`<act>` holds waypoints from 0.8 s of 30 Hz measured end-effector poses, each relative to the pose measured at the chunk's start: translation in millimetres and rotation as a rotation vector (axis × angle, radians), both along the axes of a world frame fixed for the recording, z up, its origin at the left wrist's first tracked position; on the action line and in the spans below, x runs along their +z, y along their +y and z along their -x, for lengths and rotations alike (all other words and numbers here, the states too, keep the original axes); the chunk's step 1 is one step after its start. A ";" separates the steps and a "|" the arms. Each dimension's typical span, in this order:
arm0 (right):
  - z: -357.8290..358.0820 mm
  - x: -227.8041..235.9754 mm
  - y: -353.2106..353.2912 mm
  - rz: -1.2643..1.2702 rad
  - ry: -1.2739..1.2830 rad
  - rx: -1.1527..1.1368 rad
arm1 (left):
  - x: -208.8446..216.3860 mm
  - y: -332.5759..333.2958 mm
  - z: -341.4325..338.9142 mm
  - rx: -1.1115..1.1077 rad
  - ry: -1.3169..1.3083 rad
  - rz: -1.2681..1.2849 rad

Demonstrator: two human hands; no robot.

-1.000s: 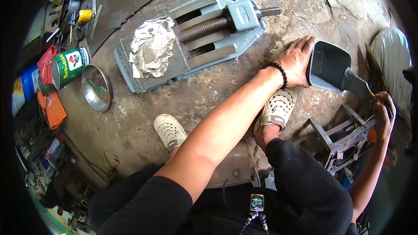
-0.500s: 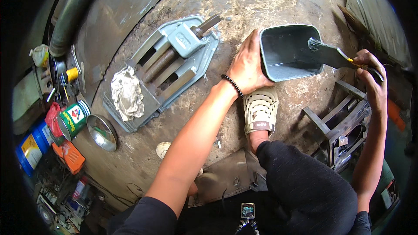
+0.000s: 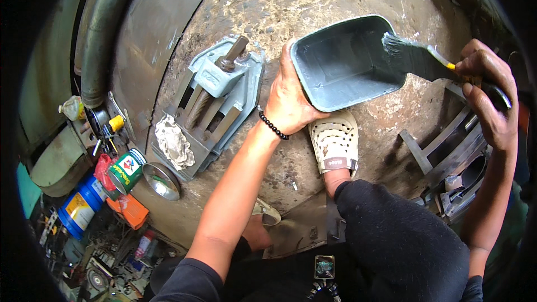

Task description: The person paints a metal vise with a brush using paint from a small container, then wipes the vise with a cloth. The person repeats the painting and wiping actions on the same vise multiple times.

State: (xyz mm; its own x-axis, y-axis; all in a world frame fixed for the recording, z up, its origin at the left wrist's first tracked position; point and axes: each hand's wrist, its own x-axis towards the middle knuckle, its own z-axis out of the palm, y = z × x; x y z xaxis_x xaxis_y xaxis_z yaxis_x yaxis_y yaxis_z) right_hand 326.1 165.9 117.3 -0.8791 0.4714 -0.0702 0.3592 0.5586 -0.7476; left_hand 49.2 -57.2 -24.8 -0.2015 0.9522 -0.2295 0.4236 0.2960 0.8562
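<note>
My left hand, with a black bead bracelet at the wrist, grips the left side of a blue-grey, rounded rectangular container. Its wide mouth faces me, and the walls inside look dark and glossy. In my right hand is the handle of a paintbrush, which has a yellow band. The pale-tipped bristles are at the container's right inner wall, near the rim; whether they press on it I cannot tell. Left of the container, a blue-grey machine vise lies on the floor, and a crumpled white rag rests on it.
A beige clog on my foot stands below the container. Metal frame parts lie at the right. To the left are a metal bowl, a green can, a blue bucket, an orange box and scattered tools.
The container and my left hand have shifted left, and the container looks larger and more tilted. My right hand sits slightly farther right. The whole view has shifted a little.
</note>
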 end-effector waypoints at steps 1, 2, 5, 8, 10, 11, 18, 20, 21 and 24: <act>-2.6 -1.7 2.7 0.023 0.058 0.038 | 0.8 1.0 0.1 -0.015 0.024 -0.001; -5.7 -2.3 3.8 0.063 0.061 0.039 | 1.7 1.2 -0.5 0.006 -0.018 0.018; -13.7 -4.8 3.8 -0.013 -0.083 0.021 | 1.4 2.3 -1.1 -0.035 0.064 -0.035; -19.5 -10.8 -3.7 -0.006 -0.041 0.040 | -1.3 3.9 -3.8 -0.003 0.014 -0.020; -22.9 -12.2 -6.7 0.006 -0.021 0.056 | -1.3 3.5 -5.4 0.017 -0.005 -0.009; -24.2 -12.7 -8.4 0.015 -0.015 0.061 | -0.9 3.0 -5.5 0.009 0.014 0.004; -26.1 -16.9 -12.4 0.059 0.031 0.105 | -3.2 -0.4 -5.2 0.008 -0.021 0.037; -25.4 -18.6 -14.0 0.065 0.046 0.119 | -3.8 -1.0 -4.7 0.005 -0.014 0.026; -25.1 -19.6 -14.3 0.069 0.050 0.124 | -3.7 -1.3 -4.5 0.003 -0.011 0.021; -24.3 -20.8 -14.7 0.076 0.058 0.133 | -2.9 -1.2 -4.7 0.029 -0.044 0.051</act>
